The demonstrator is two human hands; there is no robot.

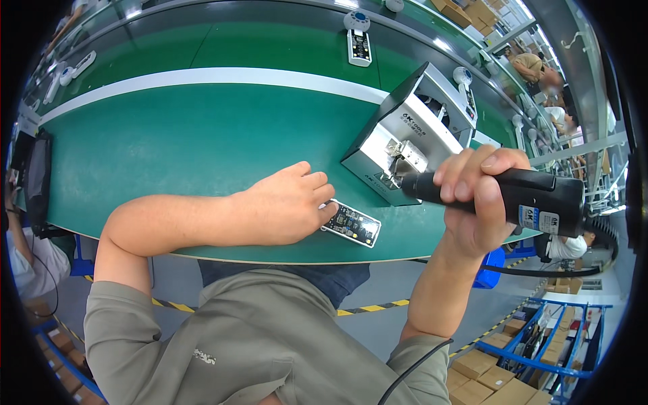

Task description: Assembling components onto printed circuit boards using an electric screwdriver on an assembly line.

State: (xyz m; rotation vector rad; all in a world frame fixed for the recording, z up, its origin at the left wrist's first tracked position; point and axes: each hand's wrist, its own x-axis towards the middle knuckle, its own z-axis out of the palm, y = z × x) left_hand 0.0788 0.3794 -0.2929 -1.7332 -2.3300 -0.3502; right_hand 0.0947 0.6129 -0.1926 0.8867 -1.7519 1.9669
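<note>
My right hand (480,196) is wrapped round a black electric screwdriver (536,196), held almost level. Its nose points left, at the outlet on the front of a silver and black screw feeder (376,143). Whether the bit touches a screw there I cannot make out. By the table's near edge, my left hand (282,206) grips the left end of a white housing with a dark circuit board (358,225) in it. The fingers hide that end; the board side faces up.
The green worktable (169,142) has a pale strip along its far side, and a green conveyor (270,44) runs beyond. On it lies a white device with a round head (358,39). A cable (540,272) hangs from the screwdriver. Other people (530,67) work at right and left.
</note>
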